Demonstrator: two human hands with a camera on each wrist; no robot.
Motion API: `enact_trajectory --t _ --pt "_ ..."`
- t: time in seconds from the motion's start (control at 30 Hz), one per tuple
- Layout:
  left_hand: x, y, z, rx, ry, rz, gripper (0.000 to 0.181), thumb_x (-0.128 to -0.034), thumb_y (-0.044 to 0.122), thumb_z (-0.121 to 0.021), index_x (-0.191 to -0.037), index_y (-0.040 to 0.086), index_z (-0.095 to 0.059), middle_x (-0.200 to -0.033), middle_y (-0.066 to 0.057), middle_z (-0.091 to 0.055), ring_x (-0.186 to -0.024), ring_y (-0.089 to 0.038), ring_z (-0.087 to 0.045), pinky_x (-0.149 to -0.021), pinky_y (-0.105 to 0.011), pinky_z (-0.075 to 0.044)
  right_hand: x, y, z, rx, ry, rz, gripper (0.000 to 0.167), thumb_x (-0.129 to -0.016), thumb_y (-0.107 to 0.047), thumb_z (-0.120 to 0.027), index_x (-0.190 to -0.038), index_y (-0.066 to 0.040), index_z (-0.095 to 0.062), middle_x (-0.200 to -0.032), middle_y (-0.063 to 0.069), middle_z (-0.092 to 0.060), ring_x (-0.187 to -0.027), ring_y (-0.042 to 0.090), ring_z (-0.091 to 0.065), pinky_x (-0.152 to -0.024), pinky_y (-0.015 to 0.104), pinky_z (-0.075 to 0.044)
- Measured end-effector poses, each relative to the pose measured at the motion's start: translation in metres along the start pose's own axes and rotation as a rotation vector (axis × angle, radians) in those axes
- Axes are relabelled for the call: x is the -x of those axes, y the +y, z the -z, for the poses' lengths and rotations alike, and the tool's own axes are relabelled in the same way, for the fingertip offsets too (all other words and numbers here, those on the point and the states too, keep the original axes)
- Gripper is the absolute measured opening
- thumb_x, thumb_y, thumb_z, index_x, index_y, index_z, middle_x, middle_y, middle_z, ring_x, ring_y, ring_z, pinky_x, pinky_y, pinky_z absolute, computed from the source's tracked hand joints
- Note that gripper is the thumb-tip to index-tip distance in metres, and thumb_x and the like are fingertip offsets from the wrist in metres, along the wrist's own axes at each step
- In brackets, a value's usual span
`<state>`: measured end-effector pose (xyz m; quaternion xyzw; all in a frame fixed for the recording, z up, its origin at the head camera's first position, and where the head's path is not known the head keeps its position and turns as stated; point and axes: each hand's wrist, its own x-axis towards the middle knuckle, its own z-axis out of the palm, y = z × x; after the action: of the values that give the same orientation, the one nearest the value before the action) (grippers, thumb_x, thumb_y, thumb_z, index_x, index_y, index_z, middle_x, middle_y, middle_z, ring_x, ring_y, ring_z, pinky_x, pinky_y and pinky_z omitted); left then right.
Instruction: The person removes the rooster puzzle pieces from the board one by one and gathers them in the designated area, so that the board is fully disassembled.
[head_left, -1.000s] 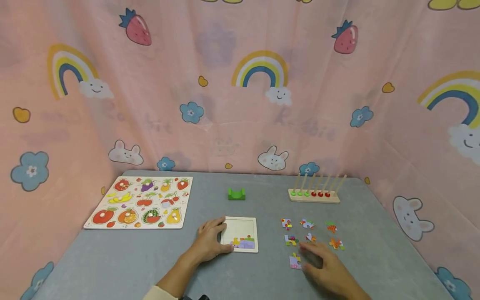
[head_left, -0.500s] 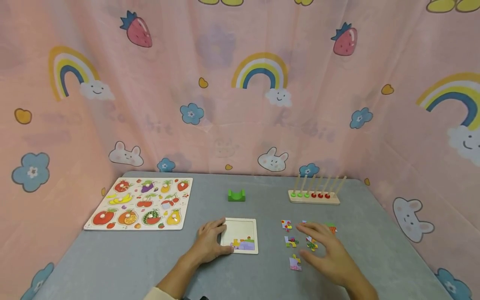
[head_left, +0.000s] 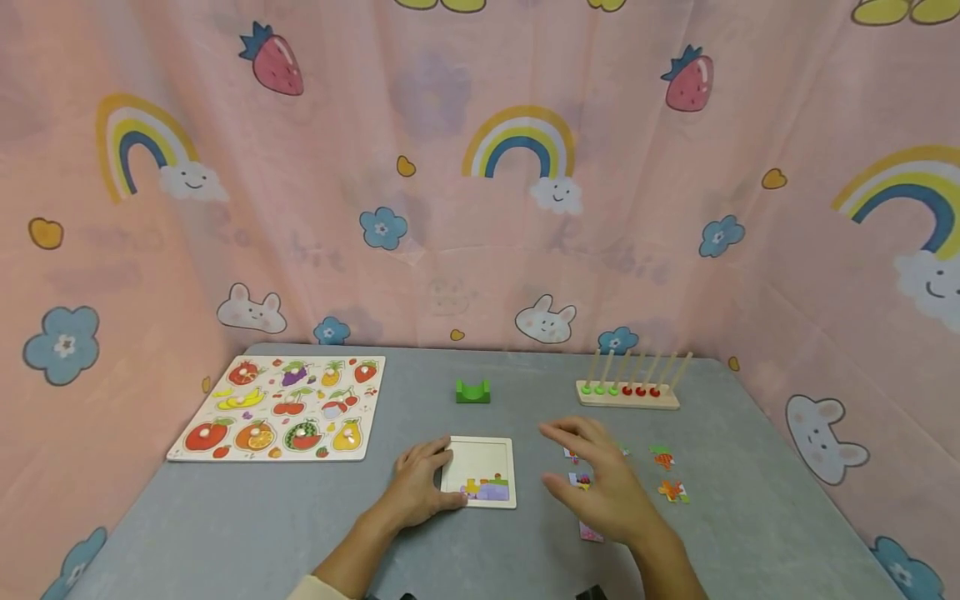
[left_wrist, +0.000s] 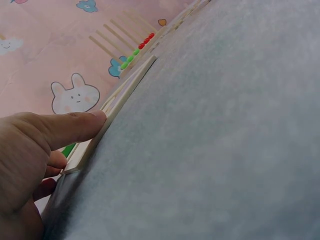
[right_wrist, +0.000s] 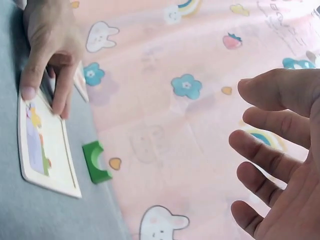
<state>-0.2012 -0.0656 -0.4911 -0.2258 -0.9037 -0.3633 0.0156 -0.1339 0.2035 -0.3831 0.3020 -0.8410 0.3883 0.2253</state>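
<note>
My left hand grips the left side of a small square wooden puzzle tray, thumb at the near corner and fingers at the far one. Several joined pieces in purple, yellow and green lie along the tray's near edge. My right hand is raised above the loose jigsaw pieces, fingers spread apart. In the right wrist view that hand holds nothing. A carrot-print piece and an orange piece lie right of it. A pink piece and a few others are partly hidden beneath it.
A fruit peg puzzle board lies at the left. At the back stands a green arched block. Back right is a wooden peg rack with green and red beads. A pink printed curtain encloses the grey table.
My right hand has moved left and away from the table over the loose pieces, uncovering the orange piece at right. The left hand and the tray stay where they were.
</note>
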Motion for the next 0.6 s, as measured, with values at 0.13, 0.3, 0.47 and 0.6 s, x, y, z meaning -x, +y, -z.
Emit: enact_trajectory --t 0.13,0.3,0.47,0.6 --pt "0.0 0.0 0.0 -0.005 0.006 -0.001 0.07 -0.0701 0.028 -0.085 -0.125 -0.007 -0.06 -0.14 -0.017 -0.047 -0.129 -0.037 -0.038 -0.103 -0.06 -0.018 -0.005 0.005 -0.016 -0.052 -0.011 -0.004 0.048 -0.08 -0.007 -0.077 -0.126 -0.008 -0.064 -0.119 -0.002 -0.058 -0.107 0.018 -0.047 -0.081 0.039 -0.043" --pt "0.0 0.0 0.0 -0.012 0.011 -0.002 0.07 -0.0696 0.027 -0.086 -0.125 -0.007 -0.06 -0.14 -0.017 -0.047 -0.128 -0.037 -0.039 -0.102 -0.06 -0.019 -0.007 0.013 -0.035 -0.09 -0.019 -0.046 0.047 -0.08 -0.009 -0.076 -0.125 -0.009 -0.065 -0.119 -0.003 -0.058 -0.108 0.018 -0.046 -0.083 0.044 -0.041" --pt "0.0 0.0 0.001 -0.012 0.009 -0.003 0.07 -0.0702 0.028 -0.085 -0.125 -0.007 -0.06 -0.14 -0.017 -0.047 -0.128 -0.037 -0.039 -0.103 -0.06 -0.018 -0.01 0.017 -0.053 -0.135 -0.032 -0.106 0.048 -0.076 -0.005 -0.077 -0.123 -0.008 -0.066 -0.118 -0.004 -0.057 -0.11 0.019 -0.044 -0.085 0.046 -0.04" --pt "0.0 0.001 0.001 -0.008 0.007 -0.007 0.07 -0.0705 0.029 -0.085 -0.125 -0.007 -0.06 -0.14 -0.017 -0.047 -0.128 -0.038 -0.039 -0.103 -0.06 -0.018 -0.008 0.025 -0.069 -0.149 -0.062 -0.114 0.047 -0.077 -0.007 -0.076 -0.123 -0.007 -0.066 -0.119 -0.002 -0.057 -0.109 0.02 -0.043 -0.086 0.048 -0.039"
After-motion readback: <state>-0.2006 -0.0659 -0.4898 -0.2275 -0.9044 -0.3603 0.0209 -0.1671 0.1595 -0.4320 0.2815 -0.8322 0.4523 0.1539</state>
